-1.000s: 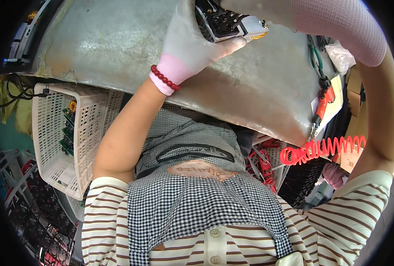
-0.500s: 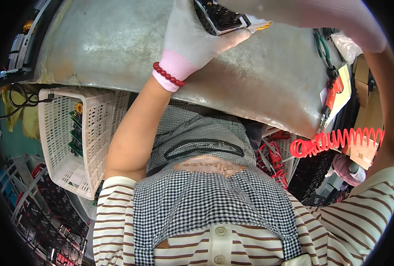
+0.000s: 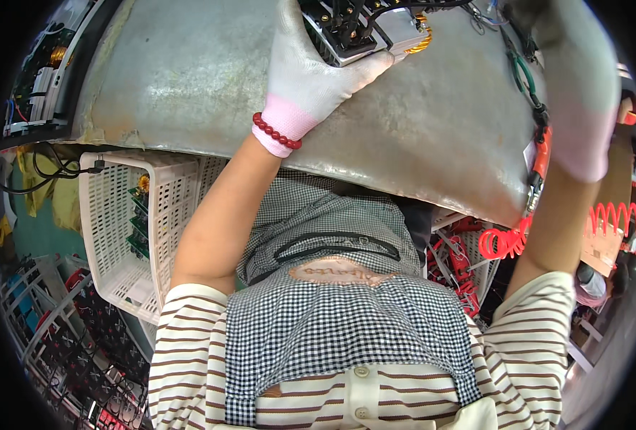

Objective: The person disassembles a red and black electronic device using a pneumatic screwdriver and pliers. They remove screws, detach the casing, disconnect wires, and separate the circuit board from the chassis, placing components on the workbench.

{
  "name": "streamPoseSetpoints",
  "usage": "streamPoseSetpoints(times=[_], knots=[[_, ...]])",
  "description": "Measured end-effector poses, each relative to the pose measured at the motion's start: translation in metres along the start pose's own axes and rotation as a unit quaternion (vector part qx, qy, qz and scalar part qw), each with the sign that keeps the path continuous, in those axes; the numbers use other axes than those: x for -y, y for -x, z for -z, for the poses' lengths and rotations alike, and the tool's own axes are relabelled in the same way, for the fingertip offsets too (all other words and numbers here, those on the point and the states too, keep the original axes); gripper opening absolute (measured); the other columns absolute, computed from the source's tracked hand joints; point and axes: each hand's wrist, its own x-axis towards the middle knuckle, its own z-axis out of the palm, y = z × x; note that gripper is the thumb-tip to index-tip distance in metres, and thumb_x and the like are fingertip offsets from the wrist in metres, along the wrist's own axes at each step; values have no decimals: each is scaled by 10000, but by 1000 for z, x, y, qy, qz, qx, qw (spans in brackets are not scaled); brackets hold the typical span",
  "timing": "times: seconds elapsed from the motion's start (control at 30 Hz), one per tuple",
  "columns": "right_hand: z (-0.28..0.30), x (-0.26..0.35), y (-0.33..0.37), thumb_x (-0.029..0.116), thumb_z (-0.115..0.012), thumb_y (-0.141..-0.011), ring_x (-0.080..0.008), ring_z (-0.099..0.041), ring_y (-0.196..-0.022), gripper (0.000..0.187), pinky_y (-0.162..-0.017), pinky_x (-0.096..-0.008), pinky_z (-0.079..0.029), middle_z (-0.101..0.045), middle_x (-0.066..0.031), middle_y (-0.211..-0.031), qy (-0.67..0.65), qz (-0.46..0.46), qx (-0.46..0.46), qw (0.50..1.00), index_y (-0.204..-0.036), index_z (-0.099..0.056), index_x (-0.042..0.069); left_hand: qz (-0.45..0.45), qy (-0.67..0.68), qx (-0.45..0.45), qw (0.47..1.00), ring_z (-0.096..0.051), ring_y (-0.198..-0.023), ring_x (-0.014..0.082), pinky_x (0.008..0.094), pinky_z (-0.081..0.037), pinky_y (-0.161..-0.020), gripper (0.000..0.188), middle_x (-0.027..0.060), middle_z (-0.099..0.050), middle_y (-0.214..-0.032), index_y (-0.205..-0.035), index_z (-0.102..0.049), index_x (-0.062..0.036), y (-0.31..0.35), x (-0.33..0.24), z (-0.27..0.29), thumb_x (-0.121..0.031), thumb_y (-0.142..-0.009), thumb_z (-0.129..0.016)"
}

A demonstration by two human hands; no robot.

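My left hand [image 3: 309,72], in a white knit glove with a pink cuff, wraps around the near left side of an electronic module [image 3: 404,32]. The module has black parts, black cables, a pale metal block and a copper-coloured coil; its far side is cut off by the picture's top edge. It is on or just over a worn grey metal worktop [image 3: 189,93]. My right hand [image 3: 583,72], gloved alike, is raised at the upper right, near dark cables. Motion blur smears its fingers. Green-handled pliers [image 3: 522,75] and a red-and-black tool [image 3: 540,154] are close to it.
A white plastic basket [image 3: 121,236] with green circuit boards stands below the worktop at left. Another electronic unit [image 3: 46,79] is at the far left. A red coiled hose [image 3: 504,240] hangs at the right, above a crate with red parts [image 3: 461,261].
My right hand has swung from above the module to the far right. My left hand keeps its hold; more of the module and its black cables now shows.
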Motion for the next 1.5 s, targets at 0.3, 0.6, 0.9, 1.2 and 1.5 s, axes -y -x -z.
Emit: streamPoseSetpoints(times=[0.3,0.6,0.9,1.2,1.5], knots=[[-60,-48,37,85,-724,-932,-97,-649,-866,155,-778,-266,-532,-724,-60,-985,-165,-140,44,975,-1055,-705,-8,-16,-165,7,986,-652,-1138,240,383,-543,-965,932,150,-621,-1265,-1423,-352,-29,4,4,22,-93,-676,-905],[-60,-85,17,24,-768,-811,-315,-646,-736,154,-665,-365,-521,-650,-123,-842,29,238,19,971,-936,-680,33,-1,-109,8,994,-654,-1142,252,392,-540,-974,999,151,-629,-1264,-1422,-342,-20,5,5,18,-117,-634,-948],[-60,-90,27,57,-769,-808,-337,-650,-752,191,-670,-391,-530,-652,-125,-853,111,268,29,957,-981,-686,51,14,-196,-1,981,-681,-1076,253,372,-544,-946,931,154,-665,-1211,-1401,-393,-5,10,-1,21,-197,-672,-940],[-57,-84,48,118,-754,-872,-350,-652,-928,217,-805,-433,-542,-673,-149,-1011,113,194,-10,974,-1064,-688,40,62,-81,-2,995,-658,-1103,212,344,-566,-927,1035,141,-609,-1263,-1436,-314,6,5,-3,14,-139,-648,-969],[27,-170,20,242,-829,-845,-260,-538,-1312,818,-1126,-377,-430,-539,-169,-1439,-45,-77,-56,994,-1500,-429,-39,102,-199,-62,973,-425,-1400,341,458,-367,-1167,1045,257,-337,-1536,-1598,-141,52,49,-38,3,-250,-852,-807]])
